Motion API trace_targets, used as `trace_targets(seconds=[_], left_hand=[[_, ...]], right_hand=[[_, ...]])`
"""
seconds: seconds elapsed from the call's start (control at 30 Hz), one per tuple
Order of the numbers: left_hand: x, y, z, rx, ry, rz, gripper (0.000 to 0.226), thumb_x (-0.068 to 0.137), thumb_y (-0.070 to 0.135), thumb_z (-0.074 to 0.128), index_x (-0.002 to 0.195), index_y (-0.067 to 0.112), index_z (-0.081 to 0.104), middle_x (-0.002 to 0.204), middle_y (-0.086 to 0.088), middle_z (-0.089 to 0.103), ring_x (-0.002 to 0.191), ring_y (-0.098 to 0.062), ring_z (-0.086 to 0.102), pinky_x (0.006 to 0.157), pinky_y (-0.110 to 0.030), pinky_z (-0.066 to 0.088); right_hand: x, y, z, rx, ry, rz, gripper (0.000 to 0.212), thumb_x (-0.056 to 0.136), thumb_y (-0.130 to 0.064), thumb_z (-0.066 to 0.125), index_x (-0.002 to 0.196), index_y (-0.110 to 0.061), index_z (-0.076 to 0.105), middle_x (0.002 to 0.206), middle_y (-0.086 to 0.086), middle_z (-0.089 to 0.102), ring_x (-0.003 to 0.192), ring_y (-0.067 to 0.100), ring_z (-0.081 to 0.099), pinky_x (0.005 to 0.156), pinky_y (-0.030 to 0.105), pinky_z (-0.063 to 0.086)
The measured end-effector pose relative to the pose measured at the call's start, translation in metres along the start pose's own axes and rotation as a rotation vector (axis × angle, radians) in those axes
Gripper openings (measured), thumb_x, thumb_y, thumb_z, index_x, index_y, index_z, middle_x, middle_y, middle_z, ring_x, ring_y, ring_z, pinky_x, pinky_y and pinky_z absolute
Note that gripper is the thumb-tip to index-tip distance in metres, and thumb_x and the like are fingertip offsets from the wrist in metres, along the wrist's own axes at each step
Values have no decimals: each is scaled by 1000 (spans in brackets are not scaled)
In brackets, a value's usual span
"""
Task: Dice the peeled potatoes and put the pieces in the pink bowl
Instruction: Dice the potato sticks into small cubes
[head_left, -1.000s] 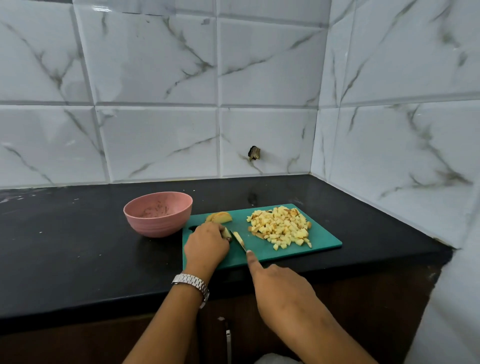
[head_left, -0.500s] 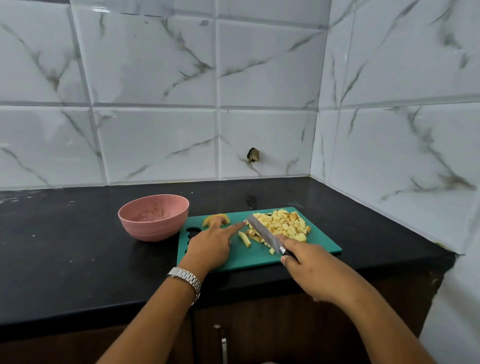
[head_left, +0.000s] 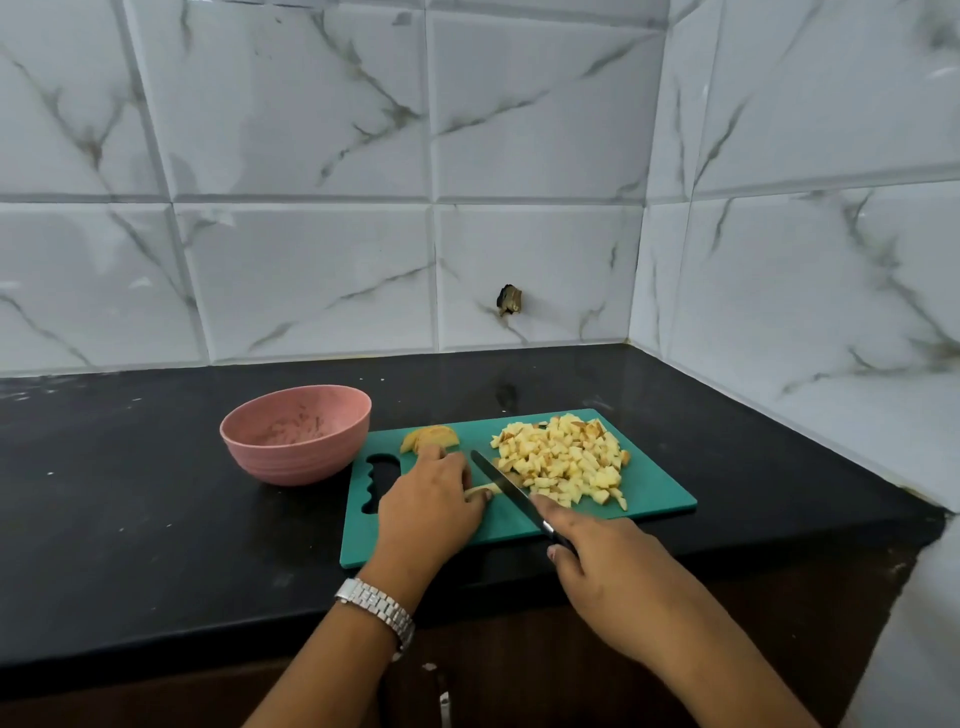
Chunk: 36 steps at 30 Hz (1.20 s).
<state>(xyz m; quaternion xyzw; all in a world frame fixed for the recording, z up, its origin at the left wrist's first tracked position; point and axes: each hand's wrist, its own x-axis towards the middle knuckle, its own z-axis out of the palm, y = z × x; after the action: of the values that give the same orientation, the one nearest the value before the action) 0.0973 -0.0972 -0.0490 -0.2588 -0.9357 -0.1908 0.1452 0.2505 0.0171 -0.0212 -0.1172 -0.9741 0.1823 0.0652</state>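
Pins a pale potato strip (head_left: 480, 489) to the green cutting board (head_left: 660, 499) with the left grip (head_left: 426, 499), fingers curled over it and seemingly pressing down, though the knuckles hide most of the contact. Holds a knife (head_left: 501, 480) in the right grip (head_left: 608, 566), fingers wrapped round the dark handle, forefinger laid along the blade's back, tip slanting up and left, just beside the left fingers. Has a heap of diced potato (head_left: 561, 462) on the board's right half, just beside the blade, and a few uncut slices (head_left: 430, 437) near the far left corner. Has the pink bowl (head_left: 296, 452) standing on the black worktop (head_left: 156, 519) just left of the board, only smears inside. Wears a metal watch (head_left: 376, 608) on the left wrist.
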Motion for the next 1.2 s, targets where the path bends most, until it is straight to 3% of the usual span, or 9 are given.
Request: trace_targets(seconds=[0.07, 0.2, 0.37, 0.47, 0.57, 0.77, 0.93, 1.07, 1.2], left_hand=[[-4, 3, 3, -34, 52, -14, 25, 90, 49, 54, 99, 27, 56, 113, 9, 48, 93, -14, 56, 68, -27, 42], [-8, 2, 4, -87, 87, -41, 18, 90, 49, 55, 98, 33, 59, 113, 13, 50, 88, -7, 49, 67, -23, 38], [-11, 1, 4, -104, 106, -68, 17, 89, 45, 58, 99, 33, 62, 110, 16, 52, 86, 0, 41, 68, -20, 35], [-12, 3, 2, -121, 117, -83, 15, 89, 44, 57, 98, 33, 63, 103, 14, 59, 90, -3, 50, 67, -21, 38], [-12, 3, 2, -114, 127, -77, 14, 89, 43, 56, 97, 33, 61, 101, 14, 60, 90, -4, 53, 66, -21, 41], [-13, 2, 2, -123, 136, -84, 15, 89, 41, 57, 98, 32, 65, 102, 14, 62, 91, -5, 56, 65, -23, 45], [-16, 2, 1, -146, 137, -79, 14, 90, 38, 58, 101, 33, 66, 102, 15, 63, 89, -4, 56, 63, -20, 41], [-16, 2, 0, -190, 140, -94, 11, 89, 36, 61, 97, 33, 67, 100, 14, 63, 86, -2, 55, 62, -17, 41], [-16, 2, -1, -193, 137, -100, 11, 89, 33, 61, 97, 32, 69, 98, 14, 65, 85, -2, 55, 61, -17, 39]], right_hand=[[2, -2, 6, -85, 18, 14, 55, 107, -32, 33, 154, -47, 8, 100, -6, 52, 76, 5, 50, 65, 23, 43], [11, -3, 14, -208, -68, 70, 69, 105, -18, 40, 155, -43, 0, 111, 2, 56, 91, 16, 56, 73, 31, 47], [17, -8, 18, -197, -82, 69, 72, 104, -16, 41, 156, -39, -2, 96, 0, 42, 83, 15, 46, 55, 28, 33], [19, -9, 19, -207, -58, 68, 69, 105, -18, 38, 157, -37, -4, 93, 0, 42, 82, 15, 46, 64, 31, 39], [12, -8, 18, -230, -40, 58, 70, 105, -19, 38, 155, -38, -8, 94, 0, 46, 80, 13, 49, 62, 30, 40], [14, -18, 20, -283, -138, 80, 74, 104, -15, 40, 156, -33, -9, 87, 0, 39, 78, 13, 44, 68, 30, 40], [21, -16, 15, -212, -105, 66, 69, 104, -17, 40, 157, -35, 0, 95, 1, 41, 86, 15, 45, 68, 31, 40], [12, -18, 15, -255, -166, 76, 74, 104, -16, 42, 157, -34, -6, 106, 7, 53, 91, 18, 54, 71, 32, 42], [18, -25, 17, -261, -158, 84, 76, 102, -12, 43, 156, -32, -7, 106, 7, 50, 86, 16, 45, 72, 32, 41]])
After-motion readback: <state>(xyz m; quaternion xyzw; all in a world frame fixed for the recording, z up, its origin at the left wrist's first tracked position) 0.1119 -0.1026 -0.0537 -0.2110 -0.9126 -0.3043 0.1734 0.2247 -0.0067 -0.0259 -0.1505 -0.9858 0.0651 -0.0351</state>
